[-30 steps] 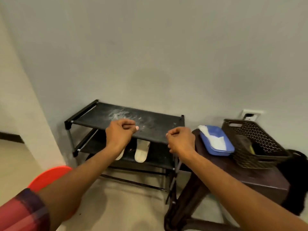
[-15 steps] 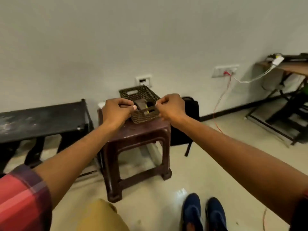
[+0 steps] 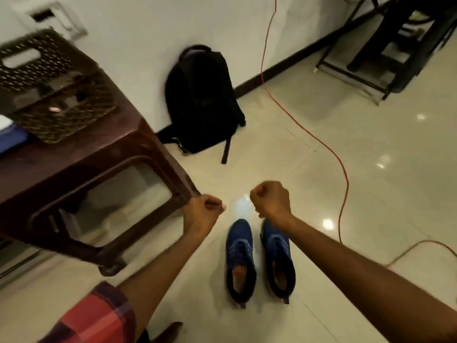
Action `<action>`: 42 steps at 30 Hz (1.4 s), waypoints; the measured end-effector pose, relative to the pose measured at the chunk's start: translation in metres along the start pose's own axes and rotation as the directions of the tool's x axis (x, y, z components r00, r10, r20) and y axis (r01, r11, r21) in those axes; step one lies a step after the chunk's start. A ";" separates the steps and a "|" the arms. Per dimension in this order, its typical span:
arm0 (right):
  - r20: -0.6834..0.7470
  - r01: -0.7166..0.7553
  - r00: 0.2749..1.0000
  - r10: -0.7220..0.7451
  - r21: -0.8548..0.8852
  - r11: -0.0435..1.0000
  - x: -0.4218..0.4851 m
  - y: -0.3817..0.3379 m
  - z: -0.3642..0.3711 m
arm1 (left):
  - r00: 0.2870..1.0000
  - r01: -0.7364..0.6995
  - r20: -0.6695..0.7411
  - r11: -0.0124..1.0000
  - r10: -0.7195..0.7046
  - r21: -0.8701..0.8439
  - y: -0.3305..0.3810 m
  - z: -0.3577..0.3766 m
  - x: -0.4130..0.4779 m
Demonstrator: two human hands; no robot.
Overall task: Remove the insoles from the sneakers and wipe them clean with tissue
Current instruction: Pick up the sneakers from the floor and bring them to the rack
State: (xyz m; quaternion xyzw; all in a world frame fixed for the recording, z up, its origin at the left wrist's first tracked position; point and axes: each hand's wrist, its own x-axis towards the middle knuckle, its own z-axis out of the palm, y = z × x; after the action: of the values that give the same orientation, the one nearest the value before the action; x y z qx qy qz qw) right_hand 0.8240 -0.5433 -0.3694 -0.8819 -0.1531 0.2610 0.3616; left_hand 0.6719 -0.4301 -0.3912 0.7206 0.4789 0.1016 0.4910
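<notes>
Two dark blue sneakers stand side by side on the tiled floor, toes pointing away from me: the left sneaker (image 3: 240, 258) and the right sneaker (image 3: 280, 262). Orange-brown insoles show inside their openings. My left hand (image 3: 204, 214) is a closed fist in the air, up and left of the left sneaker's toe. My right hand (image 3: 270, 199) is also a closed fist, held over the right sneaker's toe. Neither hand holds anything or touches a shoe.
A dark brown plastic stool (image 3: 81, 169) stands at the left with a brown perforated basket (image 3: 47, 87) and a blue tray (image 3: 11, 139) on top. A black backpack (image 3: 202, 97) leans on the wall. A red cable (image 3: 321, 144) runs across the floor.
The view has swung from the shoe rack, past the stool, down to the floor where the sneakers stand. Both fists have stayed closed in front of me.
</notes>
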 end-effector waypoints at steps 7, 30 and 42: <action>0.019 -0.162 0.986 0.167 -0.151 0.975 0.004 0.174 0.022 | 0.964 0.168 0.151 0.944 -0.217 0.286 -0.106 0.102 -0.018; -0.043 -0.700 0.698 0.714 -0.249 0.669 -0.021 0.282 0.061 | 0.836 0.423 0.143 0.788 -0.530 0.447 -0.196 0.161 -0.007; -0.237 -0.163 0.963 0.129 -0.131 0.978 -0.007 -0.016 -0.082 | 0.996 0.029 -0.090 0.972 -0.009 0.232 0.098 -0.056 0.046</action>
State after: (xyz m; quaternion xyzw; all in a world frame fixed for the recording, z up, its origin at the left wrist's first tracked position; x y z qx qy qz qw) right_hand 0.8641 -0.5805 -0.3061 -0.9393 -0.0643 0.1724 0.2896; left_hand 0.7187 -0.3650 -0.2994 0.7635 0.5155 0.0716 0.3824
